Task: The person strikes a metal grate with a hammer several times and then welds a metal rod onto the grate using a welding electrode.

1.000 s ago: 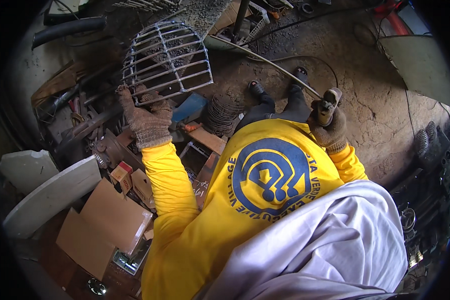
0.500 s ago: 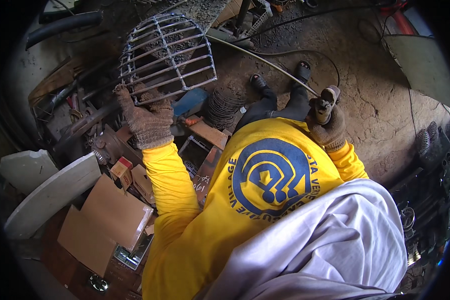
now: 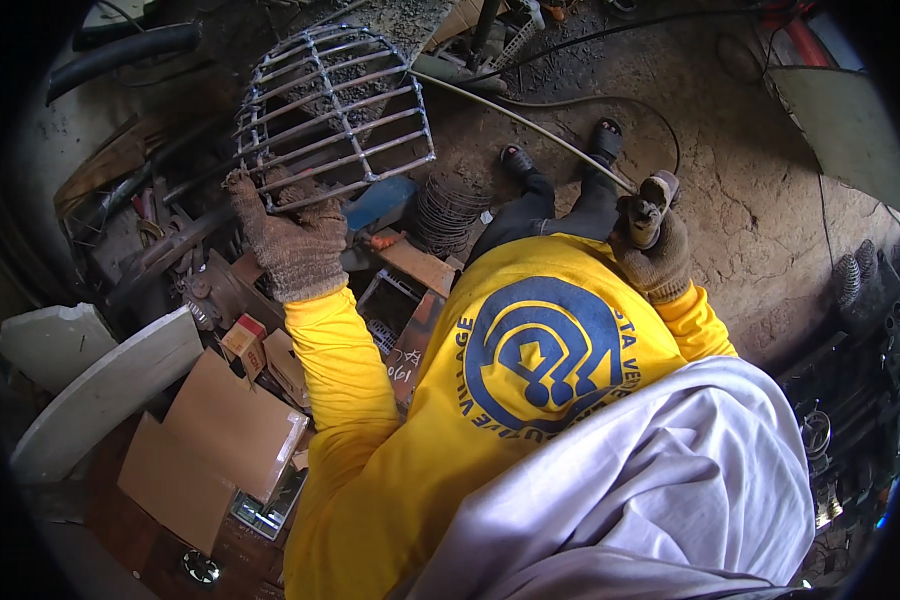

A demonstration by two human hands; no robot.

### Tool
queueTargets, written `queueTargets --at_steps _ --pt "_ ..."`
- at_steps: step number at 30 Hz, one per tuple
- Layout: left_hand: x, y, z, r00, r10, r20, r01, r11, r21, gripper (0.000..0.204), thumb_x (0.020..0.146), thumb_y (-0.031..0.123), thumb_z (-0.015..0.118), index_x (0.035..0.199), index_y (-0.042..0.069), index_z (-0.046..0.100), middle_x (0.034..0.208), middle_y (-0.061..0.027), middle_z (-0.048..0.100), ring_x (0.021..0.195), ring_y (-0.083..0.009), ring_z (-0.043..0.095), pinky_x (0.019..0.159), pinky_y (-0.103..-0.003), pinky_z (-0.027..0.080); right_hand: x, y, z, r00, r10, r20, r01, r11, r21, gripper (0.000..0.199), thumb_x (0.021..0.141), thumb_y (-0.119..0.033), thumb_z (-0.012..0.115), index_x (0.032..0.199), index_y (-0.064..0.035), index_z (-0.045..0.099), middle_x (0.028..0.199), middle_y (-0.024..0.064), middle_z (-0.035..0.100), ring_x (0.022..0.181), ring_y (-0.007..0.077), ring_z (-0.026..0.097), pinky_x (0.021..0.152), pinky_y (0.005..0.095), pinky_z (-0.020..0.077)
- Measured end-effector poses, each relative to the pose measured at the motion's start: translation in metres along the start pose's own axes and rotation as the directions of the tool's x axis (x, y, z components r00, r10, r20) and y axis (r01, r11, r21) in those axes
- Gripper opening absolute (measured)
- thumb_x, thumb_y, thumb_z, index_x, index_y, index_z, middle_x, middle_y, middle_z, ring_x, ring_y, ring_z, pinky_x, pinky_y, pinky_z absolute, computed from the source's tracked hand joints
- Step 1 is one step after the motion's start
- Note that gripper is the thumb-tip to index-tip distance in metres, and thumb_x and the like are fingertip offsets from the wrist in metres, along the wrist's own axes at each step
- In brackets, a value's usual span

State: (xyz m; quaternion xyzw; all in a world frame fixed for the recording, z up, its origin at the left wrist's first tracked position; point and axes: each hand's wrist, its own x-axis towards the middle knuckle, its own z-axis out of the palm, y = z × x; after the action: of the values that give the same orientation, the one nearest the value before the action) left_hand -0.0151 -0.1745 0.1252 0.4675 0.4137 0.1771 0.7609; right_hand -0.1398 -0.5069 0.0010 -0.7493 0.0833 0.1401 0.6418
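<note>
My gloved left hand is closed on the lower edge of a curved metal grate. Several parallel bars cross a middle rib on it, and a rounded frame borders the top. On the right, my gloved right hand grips what looks like a welding electrode holder. A long thin welding rod slants from it up and left, its far end at the grate's right side. Whether the tip touches the grate, I cannot tell. The fingers of my right hand are partly hidden behind the holder.
Below the grate lies a coil of wire beside a blue piece. Cardboard and pale curved slabs are at the lower left. A dark cable crosses the floor. Metal parts crowd the right edge.
Almost nothing differs. The view has shifted very slightly; both hands keep their hold on the grate and the holder.
</note>
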Motion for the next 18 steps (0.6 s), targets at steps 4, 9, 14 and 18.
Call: queueTargets --at_steps 4,9,14,18 --pt "0.013 0.003 -0.018 0.994 -0.058 0.094 0.059 0.998 -0.008 0.029 0.091 0.044 0.065 0.099 0.016 0.065 0.079 0.0035 0.069 0.054 -0.0063 0.058 0.046 -0.019 0.047 0.0 -0.001 0.0 1.0 -0.011 0.001 0.011 1.0 -0.006 0.037 0.072 -0.007 0.07 0.108 -0.0019 0.063 0.086 0.0038 0.062 0.078 0.0175 0.06 0.076 0.0319 0.0488" --pt "0.007 0.002 -0.015 0.992 -0.05 0.119 0.049 0.999 0.006 0.028 0.091 0.044 0.065 0.097 0.017 0.065 0.079 0.0045 0.068 0.053 -0.0054 0.057 0.045 -0.019 0.046 -0.001 0.001 0.0 1.0 -0.016 0.004 0.016 1.0 0.008 0.037 0.072 -0.006 0.069 0.109 -0.0016 0.063 0.086 0.0037 0.062 0.078 0.0177 0.06 0.076 0.032 0.0487" --pt "0.013 0.001 -0.021 0.99 -0.051 0.129 0.055 0.998 -0.025 0.028 0.09 0.043 0.066 0.099 0.016 0.066 0.082 0.0034 0.069 0.056 -0.0065 0.059 0.047 -0.019 0.048 -0.001 0.0 0.0 1.0 -0.013 -0.002 0.013 1.0 -0.015 0.037 0.072 -0.005 0.069 0.109 -0.0014 0.063 0.086 0.0036 0.062 0.078 0.0176 0.06 0.075 0.0319 0.0486" --pt "0.009 -0.001 -0.012 0.998 -0.028 0.047 0.03 0.998 -0.058 0.031 0.09 0.043 0.066 0.101 0.014 0.066 0.085 0.0014 0.071 0.06 -0.0088 0.062 0.05 -0.02 0.05 -0.002 0.004 -0.001 1.0 -0.006 0.0 0.006 1.0 -0.003 0.038 0.072 -0.005 0.069 0.109 -0.0017 0.063 0.087 0.0036 0.062 0.079 0.0175 0.06 0.076 0.0316 0.0484"
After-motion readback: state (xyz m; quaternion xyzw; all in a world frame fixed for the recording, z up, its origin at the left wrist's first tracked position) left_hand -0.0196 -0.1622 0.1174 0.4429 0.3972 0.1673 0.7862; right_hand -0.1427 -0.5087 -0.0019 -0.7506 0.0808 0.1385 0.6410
